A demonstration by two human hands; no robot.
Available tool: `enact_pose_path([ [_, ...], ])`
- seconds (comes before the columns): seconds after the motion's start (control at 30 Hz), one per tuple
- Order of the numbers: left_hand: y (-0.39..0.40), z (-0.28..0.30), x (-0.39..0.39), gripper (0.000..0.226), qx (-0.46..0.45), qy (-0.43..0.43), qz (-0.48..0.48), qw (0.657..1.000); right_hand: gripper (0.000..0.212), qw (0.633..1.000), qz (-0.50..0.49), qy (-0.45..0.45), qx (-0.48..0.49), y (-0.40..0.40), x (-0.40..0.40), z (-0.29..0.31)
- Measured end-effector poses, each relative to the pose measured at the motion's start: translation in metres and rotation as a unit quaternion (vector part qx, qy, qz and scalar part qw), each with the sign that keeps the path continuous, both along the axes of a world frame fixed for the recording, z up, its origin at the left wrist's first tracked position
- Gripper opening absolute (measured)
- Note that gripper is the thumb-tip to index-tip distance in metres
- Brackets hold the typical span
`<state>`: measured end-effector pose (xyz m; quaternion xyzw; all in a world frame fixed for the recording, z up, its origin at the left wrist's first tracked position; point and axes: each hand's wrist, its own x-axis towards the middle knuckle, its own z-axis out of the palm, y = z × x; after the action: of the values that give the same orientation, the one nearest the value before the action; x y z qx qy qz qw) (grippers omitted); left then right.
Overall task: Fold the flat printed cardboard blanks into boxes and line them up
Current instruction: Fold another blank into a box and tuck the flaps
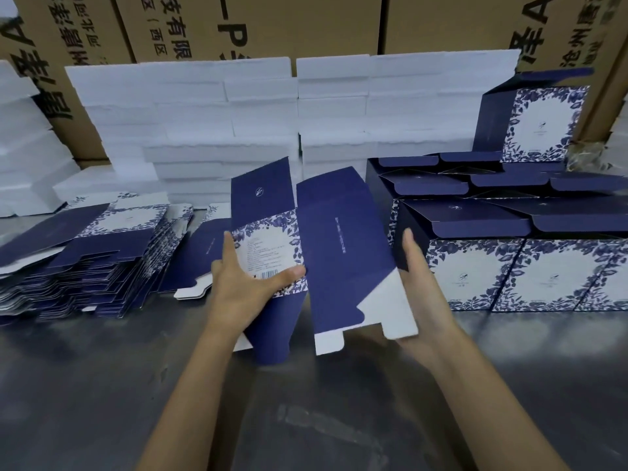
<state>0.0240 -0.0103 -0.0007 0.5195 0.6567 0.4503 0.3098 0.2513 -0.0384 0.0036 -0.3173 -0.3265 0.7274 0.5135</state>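
**Blank held part-opened over grey table, both hands on it**

Surface: a dull grey table (102,385), scuffed, is seen across the foreground. Brown shipping cartons (272,25) with black print are stacked along the back; white foam blocks (217,107) are piled in front of them.

Left: a stack of flat blanks (91,260) is fanned out on the table, navy with white floral panels.

Centre: one blank (326,253) is held above the table, partly opened. Navy side panel faces the camera, floral panel with text and barcode sits to its left, white inner card shows at the lower flaps. Long axis runs roughly vertical, tilted slightly; top flaps point up and away, bottom flaps toward the table.

The left hand (248,283) grips the floral panel, thumb pressed across the barcode, fingers behind. The right hand (419,283) is placed along the blank's right edge with fingers straight up; contact behind the card is probably there but is hidden.

Right: folded boxes (530,266) are lined up in rows, lid flaps open, one more perched on top at the back.
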Motion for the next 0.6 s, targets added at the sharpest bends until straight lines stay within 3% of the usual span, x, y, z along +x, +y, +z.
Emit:
enact_pose_path([
  [0.1,0.001,-0.001,-0.003,0.144,0.036,0.016,0.017,0.999,0.040,0.985,-0.039,-0.165,0.030,0.009,0.001,-0.011],
  [0.17,0.003,0.000,-0.009,0.128,0.064,-0.045,0.034,0.996,0.026,0.970,-0.099,-0.211,0.074,0.012,0.002,-0.016],
  [0.27,0.004,0.000,-0.024,0.077,0.064,-0.257,-0.011,0.964,0.025,0.978,-0.087,-0.170,0.088,0.013,0.003,-0.017],
  [0.33,0.001,0.000,-0.033,0.052,0.014,-0.324,-0.078,0.943,0.026,0.984,-0.073,-0.146,0.078,0.013,0.005,-0.017],
  [0.47,-0.003,0.001,-0.041,0.043,-0.001,-0.299,-0.116,0.947,0.025,0.989,-0.036,-0.132,0.050,0.015,0.011,-0.018],
  [0.6,-0.006,0.002,-0.043,0.039,0.010,-0.291,-0.125,0.948,0.022,0.984,-0.069,-0.146,0.076,0.016,0.011,-0.019],
])
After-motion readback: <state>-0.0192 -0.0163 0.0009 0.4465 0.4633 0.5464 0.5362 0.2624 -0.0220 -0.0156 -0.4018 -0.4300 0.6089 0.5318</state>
